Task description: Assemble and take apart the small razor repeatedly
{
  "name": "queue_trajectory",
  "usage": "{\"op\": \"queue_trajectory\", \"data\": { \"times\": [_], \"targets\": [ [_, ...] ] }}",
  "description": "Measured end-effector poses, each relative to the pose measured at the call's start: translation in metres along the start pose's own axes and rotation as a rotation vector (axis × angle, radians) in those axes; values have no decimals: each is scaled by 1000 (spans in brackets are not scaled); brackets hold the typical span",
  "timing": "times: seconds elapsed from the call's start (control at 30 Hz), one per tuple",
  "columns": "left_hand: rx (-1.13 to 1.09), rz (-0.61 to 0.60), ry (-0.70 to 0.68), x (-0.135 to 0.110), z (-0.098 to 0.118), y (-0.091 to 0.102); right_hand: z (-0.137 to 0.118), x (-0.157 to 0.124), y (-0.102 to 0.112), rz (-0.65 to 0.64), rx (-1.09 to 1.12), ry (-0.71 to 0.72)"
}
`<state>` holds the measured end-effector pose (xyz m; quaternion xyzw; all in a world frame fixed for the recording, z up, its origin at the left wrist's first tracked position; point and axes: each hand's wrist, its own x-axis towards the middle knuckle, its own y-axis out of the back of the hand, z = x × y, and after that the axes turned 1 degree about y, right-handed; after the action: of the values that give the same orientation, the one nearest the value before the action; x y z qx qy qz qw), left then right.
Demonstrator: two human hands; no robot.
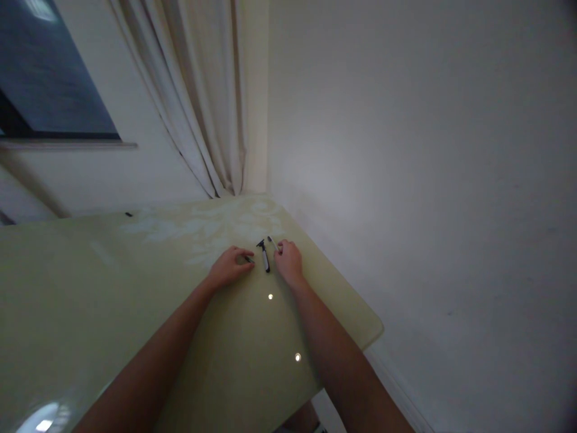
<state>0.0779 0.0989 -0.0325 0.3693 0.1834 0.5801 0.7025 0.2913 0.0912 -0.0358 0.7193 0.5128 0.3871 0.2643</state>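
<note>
My left hand (231, 265) rests on a glossy pale yellow table (135, 300), its fingers curled round a small dark piece (249, 258) that pokes out at the fingertips. My right hand (288, 260) lies just to the right, fingers closed on a thin pale stick-like item (272, 242) that juts up and left. Between the two hands lies a small black and white tool (264, 255) with a dark head at its far end, flat on the table and touching neither hand clearly.
The table's right edge and rounded corner (376, 328) run close to a plain white wall (428, 180). A cream curtain (198, 96) hangs at the far corner, beside a dark window (49, 78). A tiny dark object (128, 214) lies at the table's far edge.
</note>
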Motion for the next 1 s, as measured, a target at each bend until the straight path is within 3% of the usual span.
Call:
{"op": "queue_trajectory", "data": {
  "times": [0.33, 0.5, 0.77, 1.0],
  "targets": [
    [52, 80, 39, -9, 6, -5, -6, -3, 3, -29, -33, -3],
    [205, 128, 2, -8, 14, -8, -9, -5, 5, -31, -47, 23],
    [256, 110, -17, -11, 15, -7, -14, -11, 3, 78, -66, 98],
    [226, 105, -15, -10, 13, -6, -22, -14, 4, 2, -105, 139]
  ]
}}
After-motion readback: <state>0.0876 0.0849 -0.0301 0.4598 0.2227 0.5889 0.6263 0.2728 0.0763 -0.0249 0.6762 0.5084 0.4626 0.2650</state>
